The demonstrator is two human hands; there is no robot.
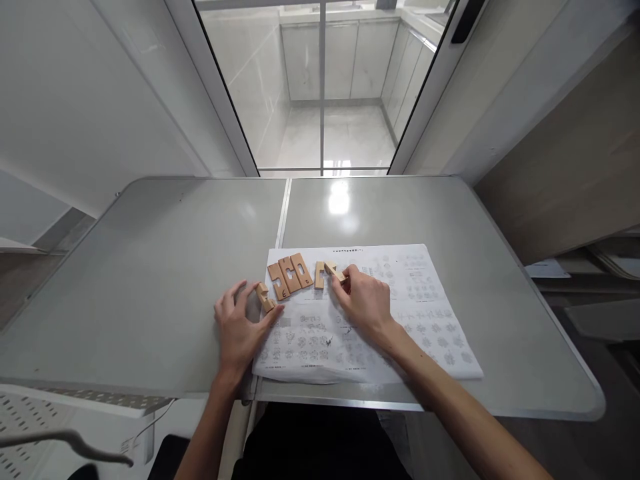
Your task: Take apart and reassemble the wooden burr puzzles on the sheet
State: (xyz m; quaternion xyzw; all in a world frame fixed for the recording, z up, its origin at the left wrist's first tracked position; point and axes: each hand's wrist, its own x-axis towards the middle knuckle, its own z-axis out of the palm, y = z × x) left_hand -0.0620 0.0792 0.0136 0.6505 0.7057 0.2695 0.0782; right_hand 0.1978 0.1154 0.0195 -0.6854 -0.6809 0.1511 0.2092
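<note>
My left hand [241,330] has its thumb and index finger at the two ends of a small notched wooden block [264,298], by the left edge of a printed sheet [445,327]. Pinched in the fingertips of my right hand [367,297] is a light wooden puzzle piece [334,271], held at a slant; my fingers cover part of it. Just left of it stands another light notched wooden piece [319,275], close to or touching it. Between my hands, three flat brown wooden pieces [290,275] with cut-outs and handwritten marks lie side by side on the sheet.
The grey folding table [210,220] has a metal seam [283,213] running down it. A glass door [320,87] stands behind its far edge. White perforated furniture [30,413] is at the lower left, shelves [590,267] at the right.
</note>
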